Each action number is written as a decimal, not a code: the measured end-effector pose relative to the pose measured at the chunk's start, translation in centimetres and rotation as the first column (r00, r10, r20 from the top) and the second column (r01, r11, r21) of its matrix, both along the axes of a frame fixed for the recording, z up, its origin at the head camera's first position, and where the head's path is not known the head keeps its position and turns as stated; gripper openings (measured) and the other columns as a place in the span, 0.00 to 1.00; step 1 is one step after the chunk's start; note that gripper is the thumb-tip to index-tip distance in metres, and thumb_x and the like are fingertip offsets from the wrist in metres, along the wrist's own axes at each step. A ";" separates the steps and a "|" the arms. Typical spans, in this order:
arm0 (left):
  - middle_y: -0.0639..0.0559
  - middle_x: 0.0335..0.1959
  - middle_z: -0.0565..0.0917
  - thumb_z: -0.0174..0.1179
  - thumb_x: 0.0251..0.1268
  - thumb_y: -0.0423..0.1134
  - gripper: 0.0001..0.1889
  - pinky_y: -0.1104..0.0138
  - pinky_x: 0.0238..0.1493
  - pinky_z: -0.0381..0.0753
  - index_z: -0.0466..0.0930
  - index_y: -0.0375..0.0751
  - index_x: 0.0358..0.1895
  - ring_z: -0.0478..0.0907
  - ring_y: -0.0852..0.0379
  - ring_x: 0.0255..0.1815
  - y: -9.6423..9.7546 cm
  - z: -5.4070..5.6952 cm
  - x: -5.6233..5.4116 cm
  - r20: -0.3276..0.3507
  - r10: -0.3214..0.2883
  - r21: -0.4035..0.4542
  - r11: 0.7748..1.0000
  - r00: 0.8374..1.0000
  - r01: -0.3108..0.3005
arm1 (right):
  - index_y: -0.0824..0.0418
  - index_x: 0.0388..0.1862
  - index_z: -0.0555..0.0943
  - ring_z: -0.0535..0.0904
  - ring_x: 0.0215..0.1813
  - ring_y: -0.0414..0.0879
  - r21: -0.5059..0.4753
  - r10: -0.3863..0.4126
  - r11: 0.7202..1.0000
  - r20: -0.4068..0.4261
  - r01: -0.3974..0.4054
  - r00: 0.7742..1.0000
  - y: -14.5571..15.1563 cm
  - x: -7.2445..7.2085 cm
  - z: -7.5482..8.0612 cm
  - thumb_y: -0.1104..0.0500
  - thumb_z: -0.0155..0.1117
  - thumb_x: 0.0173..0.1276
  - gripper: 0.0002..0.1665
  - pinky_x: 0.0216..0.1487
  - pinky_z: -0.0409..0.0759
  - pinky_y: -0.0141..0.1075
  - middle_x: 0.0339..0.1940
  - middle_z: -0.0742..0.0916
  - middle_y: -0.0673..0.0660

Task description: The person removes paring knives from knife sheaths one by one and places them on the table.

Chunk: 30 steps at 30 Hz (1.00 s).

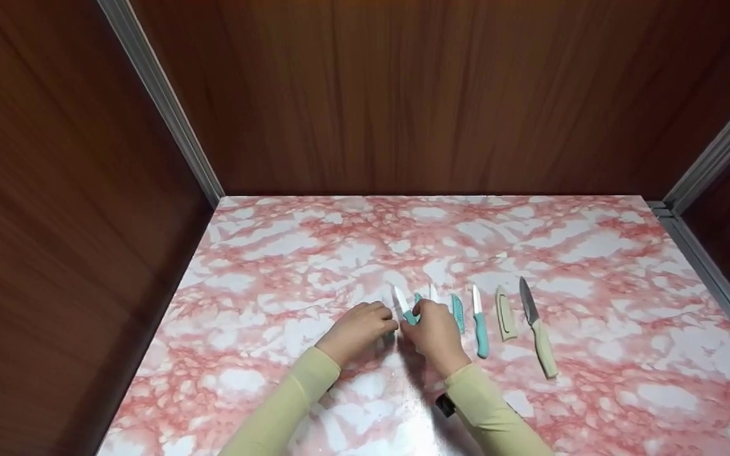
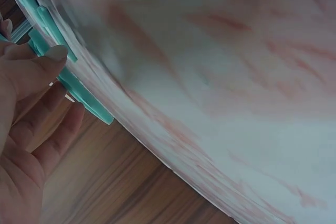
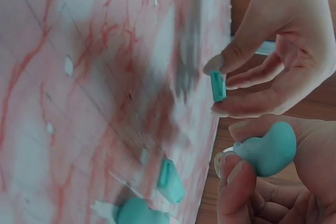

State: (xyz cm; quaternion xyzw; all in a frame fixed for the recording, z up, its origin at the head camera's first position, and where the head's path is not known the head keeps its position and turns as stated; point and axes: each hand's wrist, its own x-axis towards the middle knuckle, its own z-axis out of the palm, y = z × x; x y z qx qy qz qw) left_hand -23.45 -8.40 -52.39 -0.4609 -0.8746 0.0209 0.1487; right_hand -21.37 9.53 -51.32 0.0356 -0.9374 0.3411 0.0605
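Observation:
In the head view my left hand [image 1: 362, 326] and right hand [image 1: 435, 332] are close together over the table. My left thumb and fingers pinch a slim teal knife sheath [image 2: 86, 100], whose open end shows in the right wrist view. My right hand grips a small knife by its teal handle [image 3: 278, 148]; its white blade [image 1: 400, 296] points away from me. Partly hidden behind the right hand are another white blade [image 1: 433, 291] and a teal sheath [image 1: 418, 296].
Right of my hands lie a teal sheath [image 1: 458, 311], a teal-handled knife [image 1: 480, 332], a cream sheath [image 1: 505, 315] and a larger cream-handled knife [image 1: 542, 345]. The red-and-white marbled table [image 1: 263, 266] has brown wood panels [image 1: 403, 95] behind and beside it.

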 end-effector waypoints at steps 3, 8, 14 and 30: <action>0.61 0.41 0.78 0.64 0.58 0.34 0.10 0.70 0.47 0.73 0.80 0.54 0.40 0.73 0.62 0.43 -0.1 0.1 -0.2 0.001 -0.005 -0.002 1.000 1.000 0.005 | 0.63 0.26 0.77 0.70 0.14 0.43 0.016 -0.015 1.000 -0.010 0.015 1.000 -0.2 -0.2 -0.3 0.57 0.71 0.56 0.13 0.17 0.68 0.35 0.14 0.76 0.52; 0.61 0.42 0.78 0.62 0.59 0.32 0.12 0.72 0.47 0.72 0.80 0.54 0.43 0.73 0.62 0.42 -0.3 0.0 -0.6 0.016 -0.025 0.017 1.000 1.000 0.025 | 0.63 0.25 0.77 0.71 0.14 0.44 0.028 -0.027 0.999 -0.030 0.028 0.999 -0.6 -0.5 -0.6 0.58 0.71 0.56 0.12 0.17 0.68 0.37 0.15 0.77 0.52; 0.60 0.40 0.79 0.60 0.59 0.33 0.12 0.72 0.46 0.73 0.79 0.55 0.44 0.73 0.62 0.42 -0.4 -0.1 -1.1 0.023 -0.042 0.029 0.999 0.999 0.041 | 0.64 0.25 0.78 0.72 0.16 0.45 0.024 -0.041 0.999 -0.007 0.041 0.999 -1.0 -0.7 -0.7 0.57 0.70 0.55 0.12 0.17 0.68 0.38 0.18 0.78 0.53; 0.57 0.39 0.78 0.63 0.59 0.32 0.11 0.74 0.41 0.75 0.82 0.52 0.41 0.74 0.60 0.43 -0.2 -0.7 -1.6 0.113 0.021 0.053 0.998 0.993 -0.027 | 0.63 0.24 0.76 0.73 0.16 0.46 0.047 -0.043 0.998 -0.035 0.045 0.998 -1.2 -1.1 -1.3 0.59 0.71 0.53 0.12 0.17 0.71 0.39 0.17 0.79 0.54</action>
